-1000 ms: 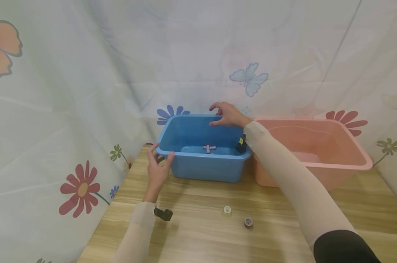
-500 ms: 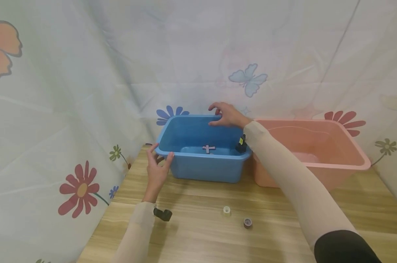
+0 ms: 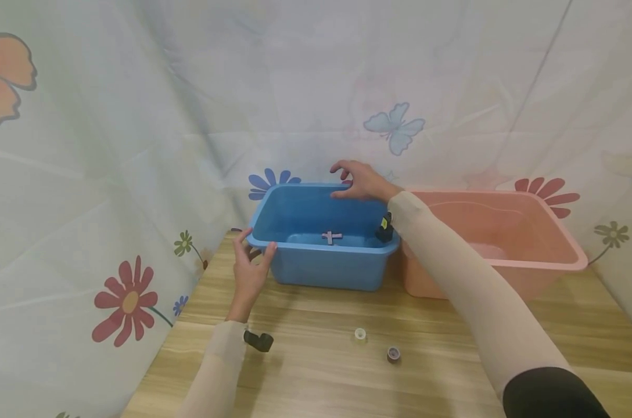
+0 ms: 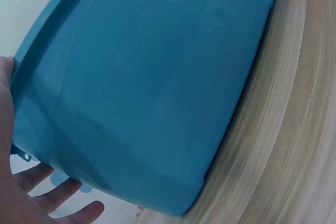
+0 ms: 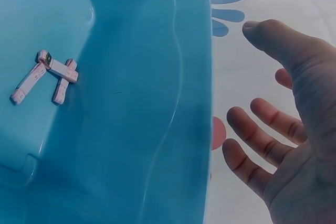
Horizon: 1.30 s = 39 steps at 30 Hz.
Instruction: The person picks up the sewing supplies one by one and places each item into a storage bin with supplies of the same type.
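Observation:
A blue plastic tub stands on the wooden table. My left hand holds its front left corner, thumb at the front rim and fingers along the left side. In the left wrist view the fingers lie against the tub's outer wall. Over the back rim hovers my right hand, fingers loosely bent with nothing in them; the right wrist view shows it apart from the rim. Inside the tub, several small white-and-pink printed sticks lie in a crossed cluster on the floor.
A pink plastic tub stands to the right of the blue one, partly behind my right sleeve. Two small ring-shaped pieces, one pale and one grey-brown, lie on the table in front. A printed curtain hangs behind.

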Each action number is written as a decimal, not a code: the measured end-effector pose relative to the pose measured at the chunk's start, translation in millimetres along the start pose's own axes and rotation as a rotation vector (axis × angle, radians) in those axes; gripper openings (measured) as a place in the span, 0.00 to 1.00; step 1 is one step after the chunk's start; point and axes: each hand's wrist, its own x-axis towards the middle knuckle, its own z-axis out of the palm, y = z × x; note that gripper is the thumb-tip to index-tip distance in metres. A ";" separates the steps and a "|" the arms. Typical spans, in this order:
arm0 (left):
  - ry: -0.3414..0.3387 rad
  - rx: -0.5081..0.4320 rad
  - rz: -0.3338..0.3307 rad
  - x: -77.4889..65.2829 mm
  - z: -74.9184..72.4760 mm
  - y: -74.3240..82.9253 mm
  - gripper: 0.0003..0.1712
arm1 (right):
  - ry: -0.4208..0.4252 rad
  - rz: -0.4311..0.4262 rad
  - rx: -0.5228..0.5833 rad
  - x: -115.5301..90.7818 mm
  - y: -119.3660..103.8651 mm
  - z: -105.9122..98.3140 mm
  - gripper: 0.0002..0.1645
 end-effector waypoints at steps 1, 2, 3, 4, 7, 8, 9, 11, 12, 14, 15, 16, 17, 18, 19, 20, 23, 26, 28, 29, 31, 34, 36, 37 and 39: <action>-0.005 -0.001 -0.003 -2.1 -0.7 6.4 0.44 | -0.002 -0.002 -0.001 -0.1 -0.6 -0.4 0.41; -0.009 -0.002 -0.008 -4.2 -1.0 13.0 0.44 | -0.002 -0.003 0.000 -0.2 -1.1 -0.8 0.41; -0.011 0.000 -0.012 -6.5 -1.2 19.6 0.44 | -0.002 -0.005 0.000 -0.3 -1.6 -1.2 0.41; -0.013 0.003 -0.012 -8.5 -1.4 25.7 0.43 | -0.002 -0.007 -0.001 -0.5 -2.0 -1.6 0.41; -0.013 0.007 -0.007 -9.6 -1.5 28.5 0.43 | -0.004 -0.011 0.001 -1.3 -3.4 -3.5 0.41; -0.013 0.007 -0.006 -9.6 -1.3 28.5 0.43 | -0.005 -0.011 0.002 -1.9 -3.8 -4.0 0.41; -0.012 0.007 -0.006 -9.5 -1.3 28.4 0.43 | -0.005 -0.014 0.003 -2.3 -4.5 -4.6 0.41; -0.013 0.007 -0.004 -9.6 -1.3 28.2 0.43 | -0.007 -0.019 0.001 -3.1 -5.7 -5.7 0.42; -0.012 0.005 -0.001 -9.7 -1.3 28.1 0.43 | -0.005 -0.023 0.002 -3.4 -6.6 -6.2 0.42; -0.010 0.006 0.005 -9.9 -1.3 27.8 0.43 | -0.004 -0.029 -0.005 -4.8 -9.0 -7.7 0.42; -0.009 0.007 0.008 -10.0 -1.3 27.7 0.43 | -0.003 -0.031 -0.009 -5.2 -10.3 -8.5 0.42; -0.008 0.007 0.012 -10.1 -1.3 27.5 0.43 | -0.003 -0.032 -0.016 -5.6 -11.3 -9.3 0.42; -0.007 0.009 0.015 -10.1 -1.3 27.3 0.43 | -0.002 -0.034 -0.021 -6.2 -12.5 -10.1 0.42; -0.006 0.011 0.018 -10.2 -1.2 27.3 0.43 | -0.001 -0.035 -0.027 -6.6 -13.3 -10.9 0.42; -0.006 0.012 0.021 -10.1 -1.2 27.3 0.43 | 0.000 -0.034 -0.035 -7.3 -14.5 -11.8 0.42; -0.006 0.013 0.023 -10.1 -1.2 27.4 0.43 | 0.001 -0.035 -0.040 -7.6 -15.3 -12.5 0.42; -0.005 0.015 0.029 -10.3 -0.9 28.0 0.43 | 0.002 -0.037 -0.048 -8.5 -17.1 -14.5 0.43; -0.004 0.017 0.027 -10.7 -0.9 28.7 0.42 | -0.002 -0.036 -0.054 -9.1 -17.9 -16.1 0.43; -0.001 0.017 0.021 -10.7 -0.9 28.5 0.42 | -0.002 -0.035 -0.062 -9.9 -18.5 -17.0 0.43; 0.001 0.017 0.017 -10.8 -0.8 28.3 0.42 | 0.000 -0.036 -0.064 -10.3 -18.8 -17.5 0.43; 0.003 0.013 0.005 -10.4 -0.9 27.3 0.42 | 0.004 -0.038 -0.068 -11.6 -20.1 -18.5 0.42; 0.005 0.011 -0.010 -9.3 -1.2 24.9 0.42 | 0.008 -0.047 -0.070 -14.1 -22.5 -20.1 0.43; 0.004 0.009 -0.015 -8.5 -1.4 23.3 0.43 | 0.008 -0.052 -0.071 -15.8 -23.8 -21.2 0.42; 0.003 0.009 -0.016 -8.2 -1.3 22.6 0.43 | 0.008 -0.051 -0.074 -16.7 -24.3 -21.6 0.42; 0.005 0.004 -0.015 -7.9 -1.1 22.0 0.43 | 0.008 -0.054 -0.076 -18.3 -25.1 -22.5 0.42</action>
